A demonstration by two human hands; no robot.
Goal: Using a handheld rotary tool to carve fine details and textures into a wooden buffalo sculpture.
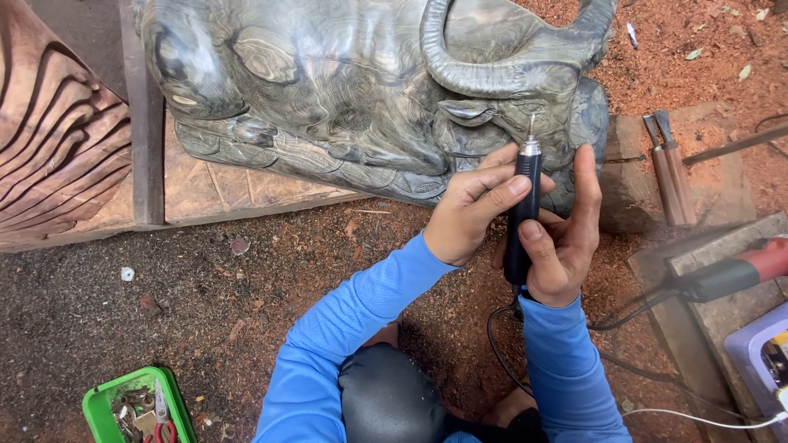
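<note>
Dark, grey-green wood makes up the carved buffalo [361,90], which lies on a plank base on the sawdust-strewn ground in front of the person. The right hand [566,238] is wrapped shut around the black rotary tool [522,213], thumb on its body, and the left hand [472,209] curls closed over the upper shaft from the other side — both hold the same tool. Its fine bit [531,125] points up at the head of the carving, just below the curved horn [484,78] and beside the ear; whether it touches the wood cannot be told.

Good work here probably means keeping the left hand as a brace near the tip, letting the right steer, and pressing lightly so the bit does not skid across the finished grain. The cord [501,344] trails down between the knees — best kept slack and away from the tip. Two chisels [669,168] lie well apart on a block to the right, and a green tray [103,406] sits at the lower left.
</note>
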